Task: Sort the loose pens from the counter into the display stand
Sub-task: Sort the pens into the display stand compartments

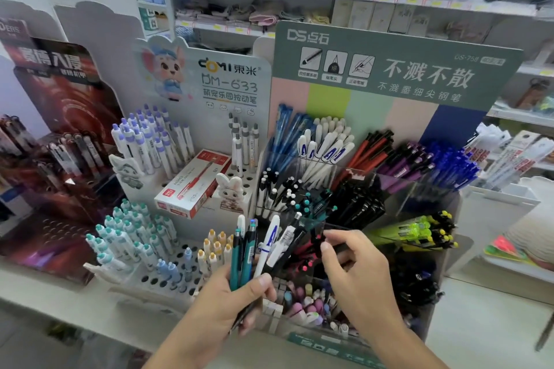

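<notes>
The left hand [239, 296] gripped a bunch of loose pens [257, 246] before the display stand [443, 207], while the right hand [350, 266] pinched a dark pen [335, 246] over a middle compartment. Next, I judged, came matching the remaining pens to their compartments. Fingers hid most of the pinched pen.

Left hand [236, 302] bunch of pens [260, 246]: teal, dark blue, white with blue "A", black. Display stand [395, 69] header grey-green, white print; backing striped pink, lime, mint, pink, navy. Its compartments: red-black pens [371, 150], purple pens [410, 162], blue pens [455, 168], neon yellow-green pens [419, 231]. White-and-red box [192, 186]. Surface [485, 335] white.
</notes>
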